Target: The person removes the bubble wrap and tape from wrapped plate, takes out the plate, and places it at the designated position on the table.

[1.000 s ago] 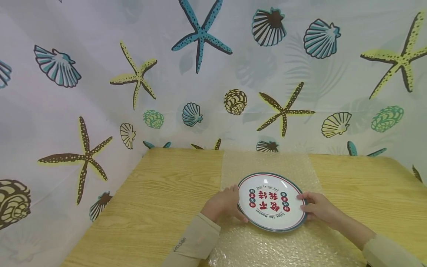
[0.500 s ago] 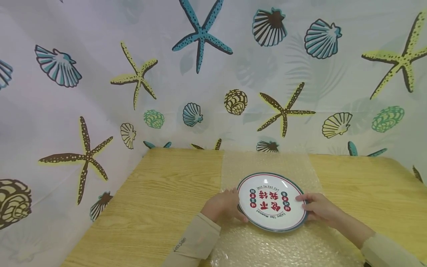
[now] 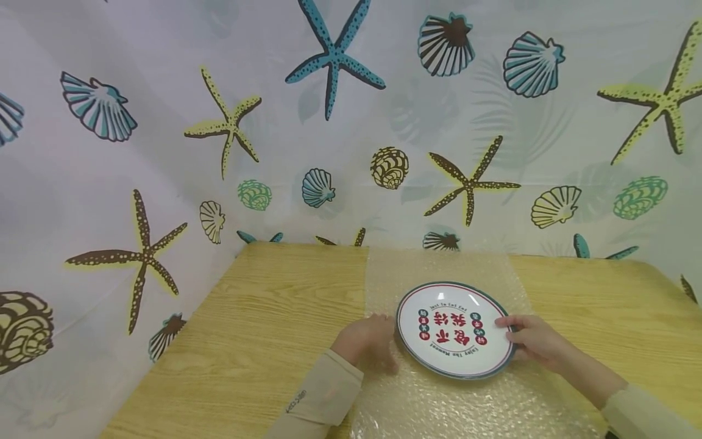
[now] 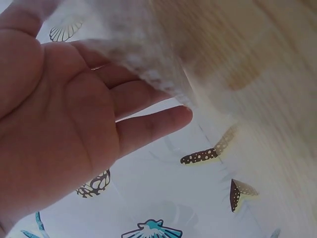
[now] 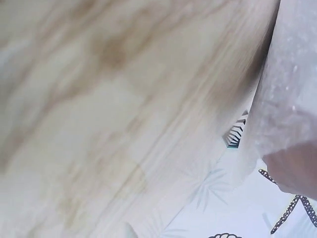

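An oval white plate (image 3: 452,329) with a blue-green rim and red characters lies over a sheet of bubble wrap (image 3: 419,402). My right hand (image 3: 534,342) pinches its right rim, thumb on top and the other fingers partly hidden. Beside the left rim is my left hand (image 3: 368,340), just apart from the plate. In the left wrist view that left hand (image 4: 69,114) has its fingers extended, with bubble wrap (image 4: 143,57) next to them. Only a blurred part of the right hand (image 5: 294,171) shows in the right wrist view, by the bubble wrap (image 5: 292,84).
A wood-grain table (image 3: 285,305) carries the bubble wrap, which reaches its back edge. Behind and to the left hangs a white curtain (image 3: 340,146) printed with starfish and shells.
The plate has shifted slightly to the right along with my right hand. My left hand has let go of the left rim, leaving a small gap.
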The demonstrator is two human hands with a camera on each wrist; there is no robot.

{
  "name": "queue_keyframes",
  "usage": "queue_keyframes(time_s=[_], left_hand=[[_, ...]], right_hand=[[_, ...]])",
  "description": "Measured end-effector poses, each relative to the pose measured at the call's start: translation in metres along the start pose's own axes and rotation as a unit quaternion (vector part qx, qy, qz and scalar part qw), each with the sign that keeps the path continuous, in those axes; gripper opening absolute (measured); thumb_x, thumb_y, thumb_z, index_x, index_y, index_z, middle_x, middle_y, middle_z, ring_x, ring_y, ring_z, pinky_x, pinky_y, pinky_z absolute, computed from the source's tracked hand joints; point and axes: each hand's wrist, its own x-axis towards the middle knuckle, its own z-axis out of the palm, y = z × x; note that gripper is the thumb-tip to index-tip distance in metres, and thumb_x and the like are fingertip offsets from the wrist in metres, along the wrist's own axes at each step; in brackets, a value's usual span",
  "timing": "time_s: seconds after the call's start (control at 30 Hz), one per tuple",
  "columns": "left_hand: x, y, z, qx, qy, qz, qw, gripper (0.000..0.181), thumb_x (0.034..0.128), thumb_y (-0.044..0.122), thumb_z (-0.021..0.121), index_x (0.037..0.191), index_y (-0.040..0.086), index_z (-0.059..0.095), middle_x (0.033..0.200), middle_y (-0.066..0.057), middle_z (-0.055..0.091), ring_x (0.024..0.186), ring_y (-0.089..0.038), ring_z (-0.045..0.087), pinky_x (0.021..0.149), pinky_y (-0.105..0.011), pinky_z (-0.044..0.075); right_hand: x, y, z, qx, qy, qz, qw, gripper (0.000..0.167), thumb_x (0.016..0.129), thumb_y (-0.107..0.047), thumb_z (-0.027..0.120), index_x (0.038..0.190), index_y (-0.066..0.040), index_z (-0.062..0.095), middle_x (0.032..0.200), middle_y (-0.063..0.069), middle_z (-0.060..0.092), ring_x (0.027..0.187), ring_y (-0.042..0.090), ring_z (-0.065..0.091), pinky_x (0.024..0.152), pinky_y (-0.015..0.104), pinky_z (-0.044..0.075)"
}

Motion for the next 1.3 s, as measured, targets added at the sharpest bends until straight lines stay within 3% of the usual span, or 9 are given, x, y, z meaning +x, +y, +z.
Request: queue_keyframes(time_s=[0.27,0.8,1.3], left_hand=[[-0.004,-0.001,0.001,0.052,0.002,0.017,0.9985,0.075,0.0639,0.034,0.080,0.125,0.004,0.048,0.125,-0.011,0.048,0.118,-0.024,0.041,0.095,-0.034,0.036],[-0.006,-0.001,-0.002,0.055,-0.002,0.009,0.9985,0.066,0.0628,0.034,0.080,0.116,0.005,0.056,0.131,-0.012,0.044,0.123,-0.026,0.036,0.097,-0.035,0.034],[-0.005,0.000,-0.001,0.060,-0.011,0.004,0.9982,0.063,0.0632,0.034,0.080,0.115,0.006,0.056,0.131,-0.011,0.044,0.123,-0.026,0.036,0.097,-0.036,0.034]], right_hand=[[0.001,-0.001,-0.006,-0.010,0.000,-0.017,0.9998,0.034,0.087,0.012,0.037,0.118,0.023,0.032,0.104,0.028,0.048,0.078,0.019,0.055,0.066,0.033,0.051],[-0.004,-0.002,-0.017,-0.021,0.017,-0.008,0.9996,0.035,0.089,0.009,0.035,0.122,0.021,0.030,0.116,0.038,0.035,0.083,0.016,0.054,0.071,0.032,0.050],[-0.006,-0.002,-0.031,-0.020,0.022,-0.010,0.9995,0.036,0.091,0.006,0.034,0.123,0.021,0.028,0.108,0.026,0.046,0.079,0.015,0.055,0.069,0.031,0.050]])
